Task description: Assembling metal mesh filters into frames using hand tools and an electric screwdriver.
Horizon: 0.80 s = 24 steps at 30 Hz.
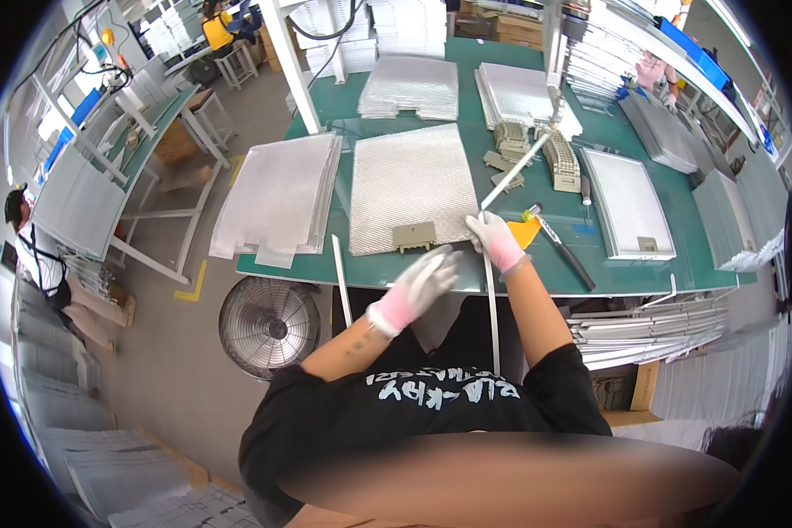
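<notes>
My right hand [496, 243], in a white and pink glove, is closed around a long thin white frame strip [517, 174]. The strip bends at that hand: one length slants up and right over the table, the other runs down toward my body. My left hand [419, 289], gloved alike, is slightly blurred, its fingers stretched out and apart from the strip. Just beyond it a small beige plastic piece [414, 236] lies on the near edge of a silvery mesh sheet [411, 187]. Left of this hand, another white strip [341, 280] crosses the table's front edge.
On the green table [537, 268] are stacked mesh sheets [277, 194], stacked beige plastic pieces [561, 163], a hammer [561, 249], an orange piece [524, 232], a screwdriver [586, 191] and a framed filter panel [627, 202]. A floor fan [270, 327] stands left. Other people work farther off.
</notes>
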### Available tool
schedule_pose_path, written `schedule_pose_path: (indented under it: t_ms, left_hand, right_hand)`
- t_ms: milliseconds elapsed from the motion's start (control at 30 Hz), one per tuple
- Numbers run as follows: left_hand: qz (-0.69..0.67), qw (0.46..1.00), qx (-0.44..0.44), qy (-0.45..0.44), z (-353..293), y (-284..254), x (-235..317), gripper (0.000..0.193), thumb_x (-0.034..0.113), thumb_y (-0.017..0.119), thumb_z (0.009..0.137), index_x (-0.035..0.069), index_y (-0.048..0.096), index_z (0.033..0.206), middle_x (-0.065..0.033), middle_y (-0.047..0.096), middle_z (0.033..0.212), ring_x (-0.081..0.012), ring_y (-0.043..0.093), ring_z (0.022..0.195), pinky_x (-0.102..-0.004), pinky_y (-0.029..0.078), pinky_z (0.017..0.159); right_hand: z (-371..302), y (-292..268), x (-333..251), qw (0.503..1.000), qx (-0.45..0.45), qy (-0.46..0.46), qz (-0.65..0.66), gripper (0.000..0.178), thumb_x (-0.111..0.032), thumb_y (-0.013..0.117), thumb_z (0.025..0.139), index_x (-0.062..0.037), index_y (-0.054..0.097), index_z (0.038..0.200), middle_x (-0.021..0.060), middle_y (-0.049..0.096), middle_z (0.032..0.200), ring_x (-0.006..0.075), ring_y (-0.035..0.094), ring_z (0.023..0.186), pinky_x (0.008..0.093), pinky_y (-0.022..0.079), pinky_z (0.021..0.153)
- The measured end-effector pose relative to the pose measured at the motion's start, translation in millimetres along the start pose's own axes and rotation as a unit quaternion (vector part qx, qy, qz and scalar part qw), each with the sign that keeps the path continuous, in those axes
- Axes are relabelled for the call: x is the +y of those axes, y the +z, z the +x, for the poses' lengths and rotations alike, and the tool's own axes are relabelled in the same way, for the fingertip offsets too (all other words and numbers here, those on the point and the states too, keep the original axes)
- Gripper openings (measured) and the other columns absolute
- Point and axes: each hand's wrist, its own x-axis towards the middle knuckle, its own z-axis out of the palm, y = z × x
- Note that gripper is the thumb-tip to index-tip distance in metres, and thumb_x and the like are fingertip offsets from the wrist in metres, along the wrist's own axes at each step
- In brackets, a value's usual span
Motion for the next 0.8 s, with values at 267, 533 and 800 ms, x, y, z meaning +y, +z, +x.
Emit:
schedule_pose_path:
  t_ms: [267, 533, 800]
  left_hand:
    - [0.323, 0.917, 0.186, 0.143, -35, -99, 114, 0.053, 0.035, 0.032, 0.107, -0.004, 0.041, 0.14, -0.0167, 0.052, 0.136, -0.0238, 0.052, 0.125, -0.0417, 0.04, 0.109]
    - [0.255, 0.928, 0.224, 0.152, -38, -42, 125, 0.043, 0.001, 0.066, 0.09, -0.005, 0.048, 0.129, -0.0079, 0.065, 0.104, -0.0132, 0.066, 0.089, -0.0275, 0.059, 0.078]
    - [0.488, 0.809, 0.238, 0.223, -53, 6, 117, 0.059, -0.001, 0.052, 0.093, -0.006, 0.031, 0.148, -0.0051, 0.064, 0.11, -0.0088, 0.06, 0.1, -0.0158, 0.043, 0.086]
  right_hand:
    - [-26, 14, -11, 0.991, -0.014, -0.027, 0.126, 0.018, -0.023, 0.055, 0.099, -0.0071, 0.05, 0.094, -0.0013, 0.044, 0.068, 0.0083, 0.042, 0.052, 0.0251, 0.038, 0.048]
    - [-58, -9, -18, 0.983, -0.005, -0.146, 0.114, 0.02, -0.021, 0.051, 0.101, -0.0029, 0.053, 0.11, -0.0006, 0.054, 0.09, 0.0087, 0.052, 0.078, 0.0252, 0.047, 0.069]
    - [-95, -7, -45, 0.963, 0.013, -0.225, 0.146, 0.033, -0.013, 0.046, 0.102, 0.0026, 0.048, 0.131, 0.0037, 0.061, 0.111, 0.0094, 0.057, 0.091, 0.0268, 0.05, 0.082]
